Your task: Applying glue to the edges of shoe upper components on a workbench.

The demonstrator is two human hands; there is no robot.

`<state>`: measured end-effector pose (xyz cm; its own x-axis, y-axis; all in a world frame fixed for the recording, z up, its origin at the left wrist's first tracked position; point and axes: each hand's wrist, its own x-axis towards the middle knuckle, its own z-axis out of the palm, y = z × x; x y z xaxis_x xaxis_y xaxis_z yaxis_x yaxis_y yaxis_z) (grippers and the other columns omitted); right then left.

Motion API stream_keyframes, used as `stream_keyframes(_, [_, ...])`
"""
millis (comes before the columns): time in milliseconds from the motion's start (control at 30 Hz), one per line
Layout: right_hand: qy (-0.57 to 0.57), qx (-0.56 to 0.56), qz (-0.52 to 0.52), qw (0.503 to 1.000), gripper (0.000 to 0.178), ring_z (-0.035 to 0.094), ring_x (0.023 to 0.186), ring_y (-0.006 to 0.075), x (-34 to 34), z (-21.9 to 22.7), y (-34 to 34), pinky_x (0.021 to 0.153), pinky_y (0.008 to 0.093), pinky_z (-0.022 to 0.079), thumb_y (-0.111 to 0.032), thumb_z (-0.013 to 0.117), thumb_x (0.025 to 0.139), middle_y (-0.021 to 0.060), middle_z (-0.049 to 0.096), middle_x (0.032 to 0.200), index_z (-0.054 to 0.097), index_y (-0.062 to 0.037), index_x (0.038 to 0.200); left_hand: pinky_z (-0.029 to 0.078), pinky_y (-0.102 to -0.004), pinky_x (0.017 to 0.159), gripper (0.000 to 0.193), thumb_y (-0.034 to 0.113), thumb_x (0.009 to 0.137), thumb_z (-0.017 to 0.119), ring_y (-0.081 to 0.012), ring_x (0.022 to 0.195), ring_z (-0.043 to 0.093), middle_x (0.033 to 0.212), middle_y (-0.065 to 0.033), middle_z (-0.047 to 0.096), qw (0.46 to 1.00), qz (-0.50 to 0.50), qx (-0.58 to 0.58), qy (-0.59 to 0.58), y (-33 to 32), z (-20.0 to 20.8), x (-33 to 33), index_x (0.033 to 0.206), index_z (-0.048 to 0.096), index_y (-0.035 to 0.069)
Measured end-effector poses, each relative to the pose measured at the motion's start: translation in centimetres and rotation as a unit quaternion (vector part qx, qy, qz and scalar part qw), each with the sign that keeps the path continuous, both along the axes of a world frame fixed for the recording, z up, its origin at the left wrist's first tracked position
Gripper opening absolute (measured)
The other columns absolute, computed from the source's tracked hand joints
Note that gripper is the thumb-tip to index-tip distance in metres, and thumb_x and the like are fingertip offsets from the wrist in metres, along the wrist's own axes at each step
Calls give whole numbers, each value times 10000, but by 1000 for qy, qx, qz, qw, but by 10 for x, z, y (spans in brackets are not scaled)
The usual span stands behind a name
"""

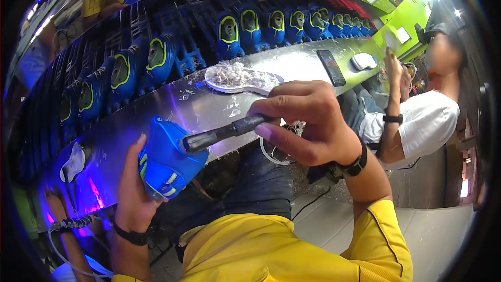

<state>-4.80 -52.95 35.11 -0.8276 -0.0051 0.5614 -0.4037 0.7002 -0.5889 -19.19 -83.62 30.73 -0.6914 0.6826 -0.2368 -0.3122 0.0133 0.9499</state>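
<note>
My left hand (pixel 133 190) is wrapped round a blue shoe (pixel 169 159) with lime-green marks, tilted above the near edge of the metal table. My right hand (pixel 308 120) pinches a black stick-shaped tool (pixel 224 134) between thumb and fingers. The tool's broad end rests on or just in front of the shoe's blue surface; I cannot tell which. Beyond my right hand lies a pale sole-shaped piece (pixel 240 77) heaped with whitish scraps.
Blue shoes (pixel 228 34) with lime collars stand in a row on a dark rack behind the metal table (pixel 292 60). A black phone (pixel 331 68) and a white-and-blue object (pixel 364 61) lie at right. A person in white (pixel 430 125) sits right; another person's hand (pixel 56 206) is at left.
</note>
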Motion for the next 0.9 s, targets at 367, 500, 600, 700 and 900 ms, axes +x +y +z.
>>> stream_keyframes(367, [61, -67, 50, 995, 235, 646, 605, 258, -24, -30, 17, 555, 356, 496, -153, 803, 878, 131, 672, 742, 805, 5, 1052, 513, -297, 415, 647, 559, 1032, 523, -372, 713, 729, 959, -262, 666, 882, 12, 70, -465, -9, -32, -1, 1303, 601, -24])
stream_keyframes(500, [70, -105, 64, 990, 251, 624, 599, 250, -28, -50, 17, 558, 368, 471, -156, 800, 902, 136, 666, 743, 800, 16, 1085, 521, -296, 423, 611, 532, 1043, 527, -347, 686, 706, 909, -228, 629, 868, 12, 89, -489, -1, -33, 11, 1255, 601, -36])
stream_keyframes(600, [-8, -150, 67, 986, 300, 696, 715, 295, -21, -58, 15, 655, 380, 501, -158, 789, 902, 191, 721, 841, 790, 63, 1105, 522, -297, 432, 608, 525, 1051, 530, -343, 700, 710, 925, -236, 629, 850, -12, 125, -512, 0, -35, 17, 1249, 594, -46])
stream_keyframes(700, [-18, -173, 67, 982, 295, 695, 722, 285, -18, -73, 12, 670, 377, 501, -162, 783, 922, 187, 721, 839, 786, 65, 1110, 535, -301, 452, 616, 525, 1058, 530, -345, 710, 713, 938, -247, 626, 839, -27, 152, -522, 2, -37, 20, 1251, 584, -57])
stream_keyframes(900, [-38, -226, 44, 972, 244, 615, 680, 230, -11, -112, 8, 629, 364, 457, -171, 776, 944, 125, 666, 772, 785, 33, 1079, 543, -307, 473, 617, 526, 1064, 532, -354, 708, 709, 961, -263, 623, 832, -32, 164, -529, 6, -41, 21, 1249, 579, -61])
